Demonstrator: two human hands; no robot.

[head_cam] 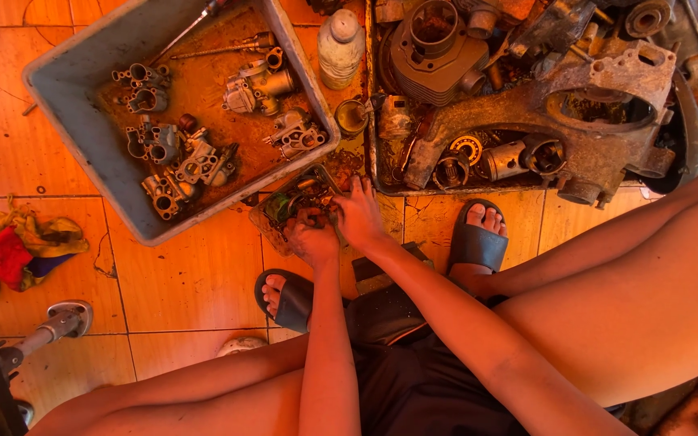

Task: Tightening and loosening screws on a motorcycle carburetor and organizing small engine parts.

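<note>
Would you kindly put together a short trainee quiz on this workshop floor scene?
1. True or false: both hands work over the small clear tray.
2. Which holds the carburetor parts? A) grey plastic tub B) metal tray
3. Fill in: the white bottle stands ____ the two containers.

Key:
1. True: the left hand and right hand meet there.
2. A.
3. Between.
</note>
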